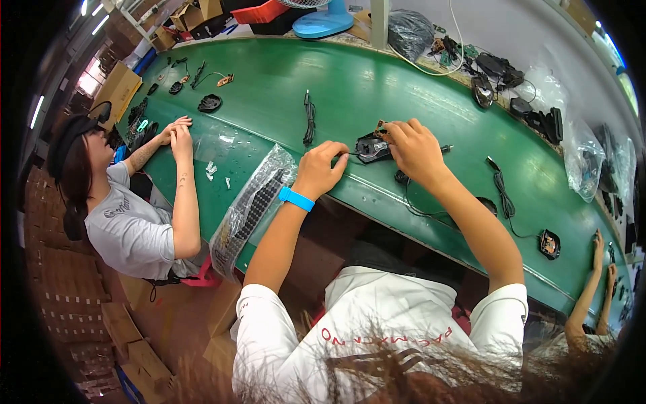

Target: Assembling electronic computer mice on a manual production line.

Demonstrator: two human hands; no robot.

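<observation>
- L hand point(321, 168): fingers curled together, pinching a thin tool whose tip touches the black mouse shell point(372, 148); blue wristband point(296, 198) on that wrist.
- R hand point(414, 149): fingers clamped on the shell's far side, w/ a small brown circuit board point(383, 129) at the fingertips.
- Shell sits on green worktop point(350, 81), near its front edge, directly ahead of the person.
- Bagged keyboard point(249, 209) overhangs the edge, just L of L forearm.
- Coiled black cable point(309, 120) lies beyond L hand, well apart.
- Co-worker at far L, both hands point(176, 131) on worktop.
</observation>
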